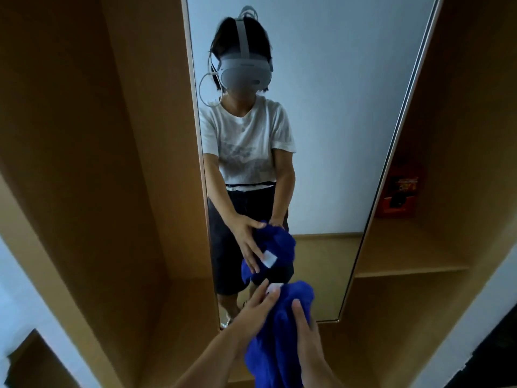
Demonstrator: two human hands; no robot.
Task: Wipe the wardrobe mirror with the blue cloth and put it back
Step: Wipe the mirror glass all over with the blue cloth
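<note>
The tall wardrobe mirror [335, 121] fills the middle of the head view, framed by brown wardrobe panels. A bunched blue cloth [282, 331] with a small white label hangs low in front of the glass. My left hand [256, 306] rests flat against the cloth's left side, fingers stretched out. My right hand [306, 329] grips the cloth from the right, thumb across it. The cloth is a little short of the mirror's lower part. The reflection shows a person in a white shirt wearing a headset, holding the same cloth.
Open wooden shelves [405, 264] sit to the right of the mirror, with an orange box [398, 196] on one. A brown wardrobe panel [98, 163] runs along the left. The mirror's bottom edge [327, 320] ends just above the wardrobe base.
</note>
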